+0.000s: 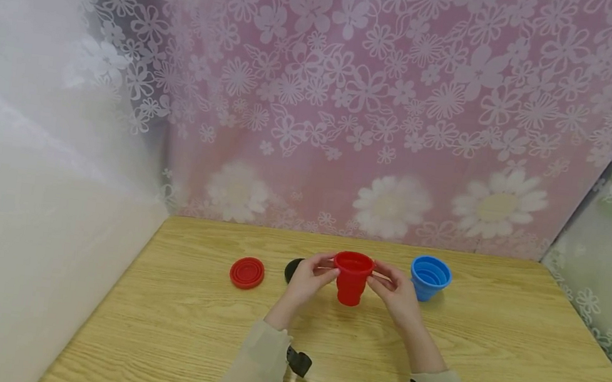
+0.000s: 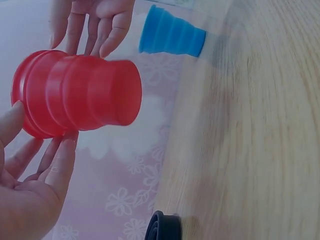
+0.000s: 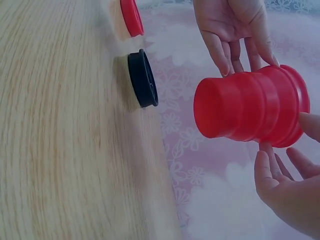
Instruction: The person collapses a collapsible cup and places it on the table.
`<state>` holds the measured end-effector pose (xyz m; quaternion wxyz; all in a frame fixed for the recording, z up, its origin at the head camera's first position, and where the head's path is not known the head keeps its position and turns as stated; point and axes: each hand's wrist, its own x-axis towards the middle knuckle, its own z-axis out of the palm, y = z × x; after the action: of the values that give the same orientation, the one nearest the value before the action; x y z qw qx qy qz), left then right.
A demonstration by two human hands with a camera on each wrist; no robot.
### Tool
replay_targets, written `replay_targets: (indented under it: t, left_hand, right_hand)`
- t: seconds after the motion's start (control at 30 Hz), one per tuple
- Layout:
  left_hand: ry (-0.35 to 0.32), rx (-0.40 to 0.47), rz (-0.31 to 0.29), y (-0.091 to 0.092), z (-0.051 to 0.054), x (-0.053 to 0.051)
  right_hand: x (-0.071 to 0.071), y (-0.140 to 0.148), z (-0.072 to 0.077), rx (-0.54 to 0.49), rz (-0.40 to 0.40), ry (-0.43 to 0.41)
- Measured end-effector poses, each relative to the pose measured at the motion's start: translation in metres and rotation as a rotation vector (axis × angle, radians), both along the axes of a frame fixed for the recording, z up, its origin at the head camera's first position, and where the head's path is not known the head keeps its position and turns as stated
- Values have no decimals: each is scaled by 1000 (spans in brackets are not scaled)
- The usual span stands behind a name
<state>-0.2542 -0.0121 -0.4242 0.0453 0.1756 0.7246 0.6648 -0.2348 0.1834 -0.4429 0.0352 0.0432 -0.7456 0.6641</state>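
Head view: the left hand [image 1: 309, 278] and right hand [image 1: 399, 294] pinch opposite sides of the red cup [image 1: 351, 284], upright above the table [image 1: 182, 328]. Light, even pressure near the rim should keep its seemingly soft walls from buckling; the blue cup [image 1: 429, 281] stands beside the right hand.

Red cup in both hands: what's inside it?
Inside the red cup, the head view shows only its upper inner wall, also red. The near side covers the bottom, and both wrist views show just the outside, so whether anything lies there cannot be seen.
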Motion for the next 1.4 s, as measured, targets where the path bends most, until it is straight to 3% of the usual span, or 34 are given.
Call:
replay_targets:
  t: [0.33, 0.67, 0.9, 1.17, 1.4]
  left_hand:
    - [-82, 31, 37, -3, 3, 3]
    - [-52, 7, 73, -2, 7, 7]
    - [29, 5, 107, 1, 7, 9]
    - [54, 122, 136, 9, 4, 10]
    - [-57, 263, 100, 13, -15, -3]
  right_hand:
    - [2, -5, 4, 33, -28, 9]
    - [2, -9, 6, 13, -26, 9]
    - [2, -14, 6, -81, -37, -52]
    - [4, -20, 5, -258, -40, -124]
    - [4, -23, 7, -307, -58, -148]
